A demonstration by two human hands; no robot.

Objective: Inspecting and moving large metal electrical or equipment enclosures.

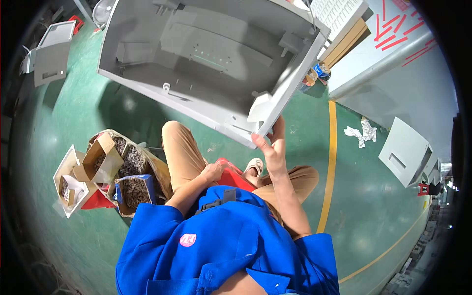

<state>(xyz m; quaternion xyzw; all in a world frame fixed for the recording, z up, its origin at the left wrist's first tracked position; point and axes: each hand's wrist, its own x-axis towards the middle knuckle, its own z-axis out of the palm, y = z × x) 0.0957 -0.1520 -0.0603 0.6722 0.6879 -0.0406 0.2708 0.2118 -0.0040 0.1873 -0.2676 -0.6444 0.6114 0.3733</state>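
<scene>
While the person sits on the green floor (73, 113), the right hand (272, 147) is raised to the near corner of a large grey sheet-metal cabinet shell (206, 54), fingers closed around the lower edge of its side wall where a pale corner bracket (259, 107) sits. The shell lies tilted with its open side toward the person, so its bare inside, brackets and small studs show. The left hand (212, 172) rests below the cabinet on a red object (235, 178) in the lap, fingers curled on it; whether they truly grip it cannot be told.

Judging by this, the step in hand is steadying or turning the cabinet by that corner, and the next move would seem to call for a firm hold on the thin edge while the left hand brings up whatever it fetches.

Left of the cabinet's near corner stand open cardboard boxes (105, 160): several hold heaps of small dark metal pieces, likely fasteners, one is blue-sided (135, 191), and a white-walled one (69, 184) holds a smaller carton and paper.
</scene>
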